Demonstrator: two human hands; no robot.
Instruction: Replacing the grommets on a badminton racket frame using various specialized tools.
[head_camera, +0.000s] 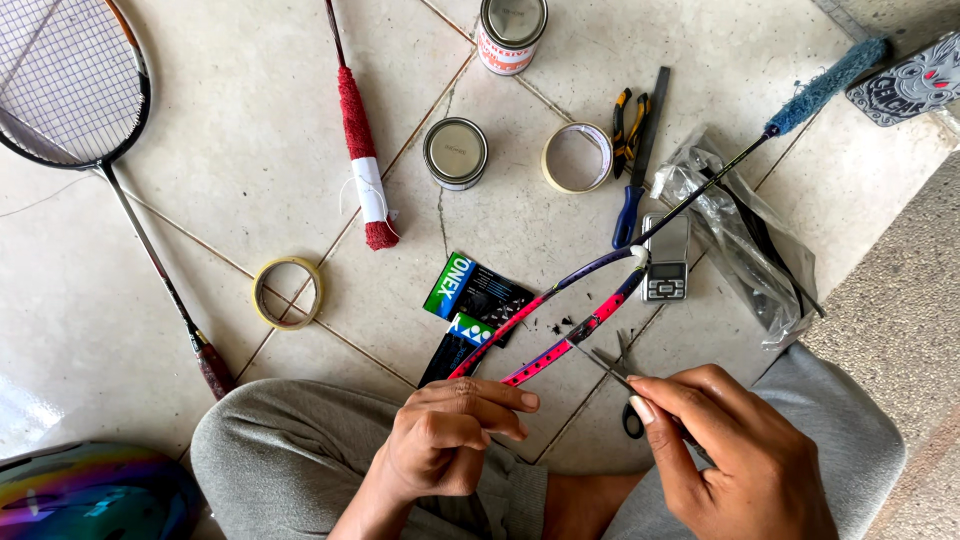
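My left hand (448, 437) grips the lower end of a pink and purple racket frame (570, 305) with no strings, whose thin shaft runs up right to a blue towel grip (828, 86). My right hand (735, 452) holds scissors (612, 366) with black loops, the blades touching the frame's lower rim. I sit cross-legged in grey trousers (290, 450) on a tiled floor. Small black bits lie on the tile under the frame.
A strung racket (70, 85) lies top left, a red-gripped handle (358, 135) beside it. Two tape rolls (287, 292) (577, 157), two tins (455, 153) (510, 35), pliers and a file (635, 140), a small scale (667, 262), a plastic bag (745, 240) and dark packets (470, 300) surround it.
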